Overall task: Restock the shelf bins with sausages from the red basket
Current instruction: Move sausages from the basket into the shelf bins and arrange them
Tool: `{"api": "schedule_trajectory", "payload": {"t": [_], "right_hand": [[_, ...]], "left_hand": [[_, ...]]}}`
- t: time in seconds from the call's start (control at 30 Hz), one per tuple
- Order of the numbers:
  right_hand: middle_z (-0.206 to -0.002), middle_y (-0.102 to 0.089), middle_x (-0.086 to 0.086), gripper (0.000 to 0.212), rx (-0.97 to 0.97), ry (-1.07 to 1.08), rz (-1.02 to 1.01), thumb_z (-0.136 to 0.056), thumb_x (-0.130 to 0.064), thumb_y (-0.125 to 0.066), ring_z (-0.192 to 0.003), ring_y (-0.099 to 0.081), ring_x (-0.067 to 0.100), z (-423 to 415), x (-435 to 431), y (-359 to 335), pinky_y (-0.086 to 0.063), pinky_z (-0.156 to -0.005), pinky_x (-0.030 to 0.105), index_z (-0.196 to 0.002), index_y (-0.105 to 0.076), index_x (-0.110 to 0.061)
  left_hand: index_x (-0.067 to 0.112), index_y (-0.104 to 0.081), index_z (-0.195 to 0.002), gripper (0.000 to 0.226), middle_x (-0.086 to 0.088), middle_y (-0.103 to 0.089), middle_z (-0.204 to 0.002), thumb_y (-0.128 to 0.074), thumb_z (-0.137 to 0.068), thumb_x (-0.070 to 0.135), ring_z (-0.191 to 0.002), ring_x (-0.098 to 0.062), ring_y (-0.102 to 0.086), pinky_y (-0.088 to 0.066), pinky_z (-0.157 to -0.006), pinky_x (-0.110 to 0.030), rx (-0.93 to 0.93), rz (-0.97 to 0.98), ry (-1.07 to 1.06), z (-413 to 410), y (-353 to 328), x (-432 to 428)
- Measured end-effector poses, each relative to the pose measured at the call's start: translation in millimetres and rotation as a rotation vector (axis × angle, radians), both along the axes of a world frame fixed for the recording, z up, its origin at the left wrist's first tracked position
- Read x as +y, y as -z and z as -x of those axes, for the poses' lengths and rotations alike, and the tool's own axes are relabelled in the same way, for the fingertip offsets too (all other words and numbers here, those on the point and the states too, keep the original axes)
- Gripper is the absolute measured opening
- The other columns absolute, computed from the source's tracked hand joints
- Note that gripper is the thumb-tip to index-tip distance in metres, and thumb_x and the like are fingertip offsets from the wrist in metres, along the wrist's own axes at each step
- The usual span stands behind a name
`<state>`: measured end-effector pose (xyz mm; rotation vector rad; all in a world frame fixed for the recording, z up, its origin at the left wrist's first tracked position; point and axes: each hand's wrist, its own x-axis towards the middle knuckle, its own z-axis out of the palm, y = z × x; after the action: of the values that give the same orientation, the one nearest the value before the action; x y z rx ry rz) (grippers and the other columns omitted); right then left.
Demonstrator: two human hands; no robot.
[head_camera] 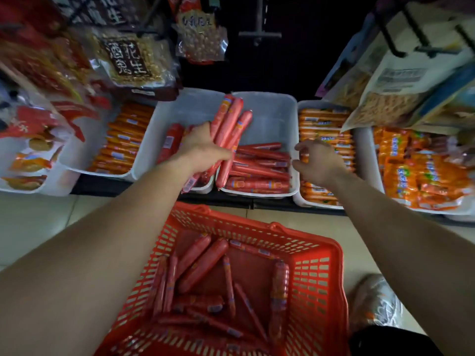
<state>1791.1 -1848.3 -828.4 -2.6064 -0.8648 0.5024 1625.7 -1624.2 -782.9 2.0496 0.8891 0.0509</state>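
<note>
Head view, from the left: a white bin of orange sausages (120,142) sits under hanging snack bags. Next to it, the left hand (203,147) is clenched round a bundle of red sausages (231,127), held slantwise over the divide between a half-filled bin (185,109) and the middle bin (270,104), where more red sausages lie stacked. Below, on the floor, the red basket (339,291) holds loose sausages (203,265). The right hand (318,160) hovers at the middle bin's right rim, fingers loosely curled, grasping nothing. Beyond it are orange sticks (323,124), then orange packets (424,170).
</note>
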Motion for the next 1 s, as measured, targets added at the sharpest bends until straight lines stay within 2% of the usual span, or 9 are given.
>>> {"api": "schedule_trajectory", "payload": {"t": [0.07,0.17,0.3,0.47,0.53,0.6,0.73,0.83,1.0], "right_hand": [[-0.120,-0.063,0.006,0.037,0.048,0.084,-0.036,-0.085,-0.034,-0.066,-0.107,-0.062,0.029,-2,-15,7,-0.049,-0.085,0.034,-0.120,-0.064,-0.023],[-0.121,-0.065,0.004,0.037,0.125,0.198,-0.093,-0.085,-0.033,-0.065,-0.100,-0.064,0.026,-6,-31,20,-0.050,-0.081,0.032,-0.121,-0.063,-0.024],[-0.118,-0.065,-0.003,0.033,0.200,0.343,-0.223,-0.089,-0.025,-0.060,-0.085,-0.061,0.017,-12,-34,28,-0.045,-0.062,0.026,-0.123,-0.062,-0.023],[-0.123,-0.063,-0.003,0.042,0.154,0.325,-0.328,-0.091,-0.031,-0.060,-0.110,-0.060,0.020,-13,-13,25,-0.043,-0.083,0.027,-0.132,-0.055,-0.023],[-0.136,-0.054,-0.002,0.056,0.153,0.284,-0.415,-0.091,-0.040,-0.057,-0.119,-0.054,0.020,-10,2,19,-0.045,-0.093,0.035,-0.144,-0.044,-0.030],[-0.149,-0.041,0.001,0.059,0.126,0.197,-0.438,-0.095,-0.043,-0.051,-0.132,-0.043,0.024,-5,18,16,-0.040,-0.106,0.041,-0.151,-0.036,-0.033],[-0.153,-0.040,-0.001,0.052,0.106,-0.043,-0.183,-0.098,-0.040,-0.048,-0.138,-0.041,0.026,3,41,22,-0.033,-0.114,0.041,-0.149,-0.042,-0.029],[-0.155,-0.037,-0.001,0.062,-0.040,-0.164,0.094,-0.094,-0.038,-0.052,-0.137,-0.039,0.029,12,42,27,-0.030,-0.113,0.044,-0.152,-0.034,-0.031],[-0.157,-0.032,0.002,0.068,-0.252,-0.180,0.140,-0.090,-0.043,-0.055,-0.141,-0.031,0.030,24,39,24,-0.026,-0.115,0.050,-0.152,-0.034,-0.024]], "left_hand": [[0.023,-0.061,-0.107,0.051,0.005,-0.070,-0.104,-0.084,-0.063,0.019,-0.092,-0.017,-0.066,-0.052,-0.082,-0.032,0.065,-0.094,0.144,-26,4,-12],[0.021,-0.054,-0.115,0.056,0.002,-0.064,-0.110,-0.084,-0.067,0.019,-0.095,-0.019,-0.061,-0.045,-0.079,-0.029,0.097,-0.185,0.313,-62,12,-31],[0.026,-0.051,-0.112,0.059,-0.001,-0.064,-0.111,-0.085,-0.063,0.029,-0.100,-0.022,-0.062,-0.051,-0.090,-0.038,0.049,-0.154,0.308,-93,33,-47],[0.025,-0.053,-0.115,0.061,0.004,-0.064,-0.113,-0.088,-0.066,0.031,-0.108,-0.020,-0.061,-0.049,-0.099,-0.042,0.112,-0.146,0.370,-89,62,-44],[0.026,-0.053,-0.121,0.060,0.005,-0.066,-0.114,-0.087,-0.071,0.029,-0.105,-0.018,-0.063,-0.049,-0.099,-0.039,0.145,-0.142,0.414,-81,67,-38],[0.030,-0.051,-0.131,0.064,0.005,-0.066,-0.119,-0.083,-0.076,0.029,-0.106,-0.018,-0.063,-0.050,-0.097,-0.036,0.182,-0.172,0.454,-73,66,-31],[0.034,-0.047,-0.144,0.068,0.005,-0.066,-0.124,-0.078,-0.083,0.030,-0.104,-0.015,-0.062,-0.048,-0.091,-0.029,0.269,-0.212,0.499,-55,63,-13],[0.032,-0.046,-0.146,0.072,-0.002,-0.061,-0.134,-0.078,-0.082,0.036,-0.115,-0.020,-0.060,-0.048,-0.098,-0.035,0.243,-0.298,0.487,-37,64,-6],[0.026,-0.048,-0.145,0.070,-0.004,-0.054,-0.142,-0.077,-0.082,0.036,-0.132,-0.024,-0.044,-0.038,-0.108,-0.040,0.133,-0.392,0.421,-2,65,4]]}}
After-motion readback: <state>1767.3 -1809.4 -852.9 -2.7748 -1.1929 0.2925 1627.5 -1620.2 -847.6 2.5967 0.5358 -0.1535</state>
